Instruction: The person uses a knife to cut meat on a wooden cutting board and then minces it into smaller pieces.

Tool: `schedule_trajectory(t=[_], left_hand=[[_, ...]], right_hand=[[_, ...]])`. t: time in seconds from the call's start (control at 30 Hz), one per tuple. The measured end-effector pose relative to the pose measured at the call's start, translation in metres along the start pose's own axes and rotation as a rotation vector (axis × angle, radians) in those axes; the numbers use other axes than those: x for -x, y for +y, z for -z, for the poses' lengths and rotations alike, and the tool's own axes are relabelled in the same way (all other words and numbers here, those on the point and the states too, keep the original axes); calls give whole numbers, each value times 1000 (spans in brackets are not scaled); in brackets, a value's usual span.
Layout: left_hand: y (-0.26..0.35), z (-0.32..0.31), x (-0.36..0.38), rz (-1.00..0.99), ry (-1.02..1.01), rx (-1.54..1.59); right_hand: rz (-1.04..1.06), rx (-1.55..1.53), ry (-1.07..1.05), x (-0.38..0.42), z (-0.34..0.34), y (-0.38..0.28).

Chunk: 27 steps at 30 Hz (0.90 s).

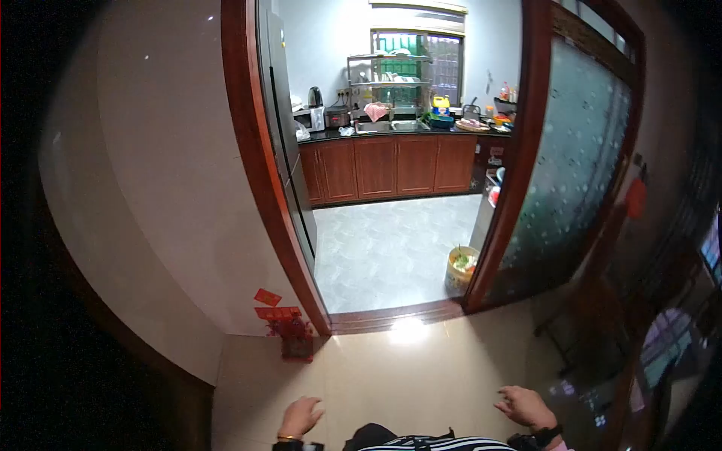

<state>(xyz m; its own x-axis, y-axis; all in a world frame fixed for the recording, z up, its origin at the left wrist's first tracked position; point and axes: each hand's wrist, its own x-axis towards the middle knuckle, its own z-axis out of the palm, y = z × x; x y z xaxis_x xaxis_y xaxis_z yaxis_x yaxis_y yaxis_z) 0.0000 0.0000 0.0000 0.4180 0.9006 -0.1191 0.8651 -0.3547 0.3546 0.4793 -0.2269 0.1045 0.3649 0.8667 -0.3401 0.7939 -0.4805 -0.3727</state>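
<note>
At the bottom of the view, left of centre, my left hand hangs over the tiled floor, fingers apart and holding nothing. My right hand is at the lower right, also empty, with its fingers spread. Neither hand touches anything. A red decoration against the wall is the nearest thing to my left hand. Between the hands, striped clothing shows at the bottom edge.
Ahead, a doorway with a threshold opens onto a kitchen. A bucket with scraps stands inside at the right, near a frosted glass door. A tall fridge is at the left; cabinets line the back.
</note>
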Motion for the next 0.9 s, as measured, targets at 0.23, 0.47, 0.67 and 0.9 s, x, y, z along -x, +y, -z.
schedule_trajectory(t=[0.23,0.47,0.67,0.9], left_hand=[[-35,-15,-236,335,-455,-65],[72,58,-559,-153,-166,-163],[155,56,-782,-319,-147,-57],[172,53,-950,-128,-485,58]], right_hand=[[44,30,74,-271,71,-34],[-134,-131,-18,-414,127,-26],[-332,-83,-30,-547,168,25],[-46,-177,239,-759,282,29]])
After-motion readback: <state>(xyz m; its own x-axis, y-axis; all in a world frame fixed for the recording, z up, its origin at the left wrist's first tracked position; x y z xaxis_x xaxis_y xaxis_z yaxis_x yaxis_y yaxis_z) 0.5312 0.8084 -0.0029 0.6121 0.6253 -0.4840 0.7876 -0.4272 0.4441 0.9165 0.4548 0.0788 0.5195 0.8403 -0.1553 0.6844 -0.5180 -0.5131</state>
